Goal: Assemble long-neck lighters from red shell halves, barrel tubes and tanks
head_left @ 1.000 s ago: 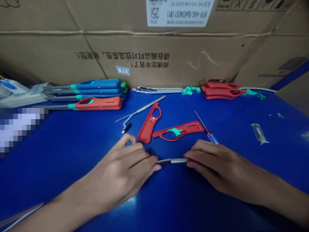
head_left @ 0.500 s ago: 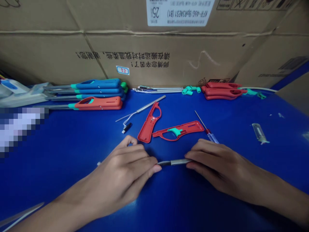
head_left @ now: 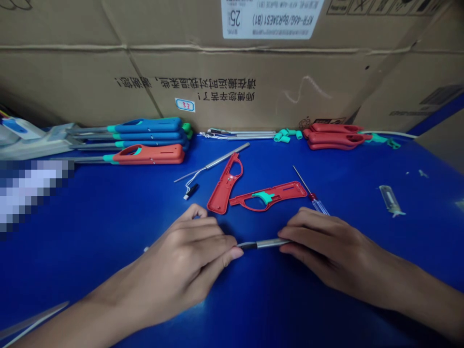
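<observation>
Low on the blue table (head_left: pixel 108 217), my left hand (head_left: pixel 188 261) and my right hand (head_left: pixel 319 246) each pinch one end of a thin metal tube (head_left: pixel 263 243) with a dark tip, holding it level between them. Just behind the tube lie two red plastic handle halves: one (head_left: pixel 224 186) angled upright, the other (head_left: pixel 270 195) flat with a teal trigger in it. A small screwdriver (head_left: pixel 311 195) with a clear handle rests beside my right hand. A second metal tube with a wire and black plug (head_left: pixel 206 169) lies behind my left hand.
Finished blue and red long lighters (head_left: pixel 148 140) are stacked at the back left. Loose tubes (head_left: pixel 239 134), teal parts (head_left: pixel 286 135) and red shells (head_left: pixel 333 136) line the cardboard box wall (head_left: pixel 232 87) at the back. A small clear part (head_left: pixel 389 199) lies at the right.
Almost nothing has changed. Both hands keep hold of the tube, which has shifted very slightly.
</observation>
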{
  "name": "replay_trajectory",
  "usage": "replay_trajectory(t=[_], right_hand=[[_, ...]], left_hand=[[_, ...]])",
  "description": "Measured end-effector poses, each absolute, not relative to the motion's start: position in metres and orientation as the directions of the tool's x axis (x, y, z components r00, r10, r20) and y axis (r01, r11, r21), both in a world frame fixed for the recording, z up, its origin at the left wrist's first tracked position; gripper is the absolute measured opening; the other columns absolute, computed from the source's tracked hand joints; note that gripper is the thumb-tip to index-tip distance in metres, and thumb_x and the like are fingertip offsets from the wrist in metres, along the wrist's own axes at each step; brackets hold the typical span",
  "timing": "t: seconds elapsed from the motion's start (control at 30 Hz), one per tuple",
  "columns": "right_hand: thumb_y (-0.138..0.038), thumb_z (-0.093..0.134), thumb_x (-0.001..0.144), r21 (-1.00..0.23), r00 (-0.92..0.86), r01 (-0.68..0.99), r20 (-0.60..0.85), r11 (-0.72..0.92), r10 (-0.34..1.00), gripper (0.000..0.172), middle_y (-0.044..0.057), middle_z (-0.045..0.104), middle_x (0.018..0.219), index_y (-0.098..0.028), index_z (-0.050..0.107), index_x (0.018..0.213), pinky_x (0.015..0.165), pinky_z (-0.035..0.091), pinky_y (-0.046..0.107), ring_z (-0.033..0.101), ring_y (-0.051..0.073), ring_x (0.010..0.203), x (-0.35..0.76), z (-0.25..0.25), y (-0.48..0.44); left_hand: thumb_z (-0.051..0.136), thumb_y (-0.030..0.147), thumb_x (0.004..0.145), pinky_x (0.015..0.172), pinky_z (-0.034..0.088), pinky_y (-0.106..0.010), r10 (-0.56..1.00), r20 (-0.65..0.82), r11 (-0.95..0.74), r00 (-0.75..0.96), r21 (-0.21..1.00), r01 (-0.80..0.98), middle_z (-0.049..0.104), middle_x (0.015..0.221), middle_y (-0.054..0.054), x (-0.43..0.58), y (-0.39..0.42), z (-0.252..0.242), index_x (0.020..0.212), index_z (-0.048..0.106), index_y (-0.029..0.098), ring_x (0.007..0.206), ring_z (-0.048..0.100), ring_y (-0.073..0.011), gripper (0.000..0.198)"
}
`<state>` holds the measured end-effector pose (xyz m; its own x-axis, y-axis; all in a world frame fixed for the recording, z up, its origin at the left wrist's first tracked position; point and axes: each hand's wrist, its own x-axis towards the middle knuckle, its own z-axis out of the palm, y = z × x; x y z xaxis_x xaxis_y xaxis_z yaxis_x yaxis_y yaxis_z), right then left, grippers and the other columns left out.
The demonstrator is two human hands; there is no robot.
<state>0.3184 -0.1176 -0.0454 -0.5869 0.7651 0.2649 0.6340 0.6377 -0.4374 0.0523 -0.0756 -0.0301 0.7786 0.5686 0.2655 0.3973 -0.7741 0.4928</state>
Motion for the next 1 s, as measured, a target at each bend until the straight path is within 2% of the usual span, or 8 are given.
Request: replay_trajectory(t=[0.33, 0.57, 0.73, 1.0], right_hand=[[-0.019, 0.055, 0.095, -0.433, -0.582, 0.628, 0.291, 0.647, 0.759, 0.013, 0.006, 0.063, 0.092, -0.017, 0.062, 0.106, 0.07, 0.05, 0.028, 0.059, 0.016, 0.082, 0.318, -0.045, -0.117], [-0.02, 0.055, 0.094, -0.433, -0.564, 0.634, 0.308, 0.641, 0.766, 0.011, 0.005, 0.063, 0.09, -0.018, 0.062, 0.102, 0.07, 0.05, 0.028, 0.06, 0.016, 0.081, 0.317, -0.044, -0.116], [-0.019, 0.056, 0.094, -0.442, -0.555, 0.637, 0.306, 0.632, 0.774, 0.008, 0.005, 0.062, 0.091, -0.018, 0.061, 0.1, 0.07, 0.05, 0.028, 0.059, 0.015, 0.081, 0.317, -0.044, -0.116], [-0.02, 0.055, 0.095, -0.44, -0.568, 0.639, 0.283, 0.631, 0.773, 0.012, 0.005, 0.062, 0.093, -0.018, 0.06, 0.106, 0.073, 0.05, 0.029, 0.059, 0.016, 0.084, 0.318, -0.045, -0.116]], left_hand=[[0.052, 0.018, 0.096, 0.076, 0.038, -0.032, 0.558, 0.281, -0.777, 0.781, 0.506, 0.374, 0.059, 0.064, 0.003, 0.053, -0.076, -0.032, 0.08, 0.066, 0.017, 0.06, 0.053, -0.0106, 0.022], [0.059, 0.012, 0.09, 0.079, 0.042, -0.036, 0.475, 0.417, -0.868, 0.775, 0.365, 0.336, 0.067, 0.078, -0.002, 0.051, -0.075, -0.04, 0.095, 0.068, 0.017, 0.07, 0.059, -0.014, 0.011], [0.065, 0.011, 0.086, 0.08, 0.043, -0.036, 0.454, 0.464, -0.886, 0.761, 0.329, 0.327, 0.07, 0.086, -0.003, 0.047, -0.074, -0.047, 0.106, 0.065, 0.016, 0.077, 0.061, -0.0152, 0.021], [0.066, 0.01, 0.085, 0.082, 0.043, -0.038, 0.434, 0.464, -0.896, 0.772, 0.31, 0.318, 0.07, 0.085, -0.004, 0.049, -0.073, -0.041, 0.1, 0.066, 0.014, 0.074, 0.061, -0.015, 0.015]])
